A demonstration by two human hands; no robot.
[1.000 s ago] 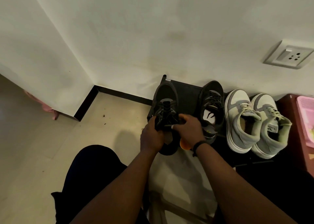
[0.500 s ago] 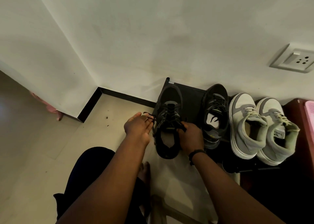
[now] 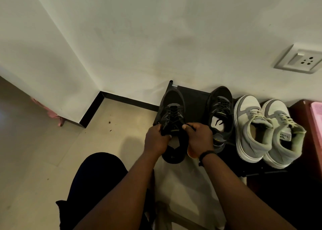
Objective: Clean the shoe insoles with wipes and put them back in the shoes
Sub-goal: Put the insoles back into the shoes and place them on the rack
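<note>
Both your hands grip the black shoe [image 3: 171, 114] at its laces, left hand [image 3: 156, 140] on the left, right hand [image 3: 200, 139] on the right, at the rack's [image 3: 195, 97] left end

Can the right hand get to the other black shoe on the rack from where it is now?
Probably yes: the other black shoe sits just beside the right hand, nothing between them. But that hand is gripping the held black shoe and must release it.

We are wearing no sleeves, so both forearms are showing bare. A thin black wristband [image 3: 205, 154] is circling our right wrist, and dark navy trousers [image 3: 94, 182] are covering our left leg.
</note>
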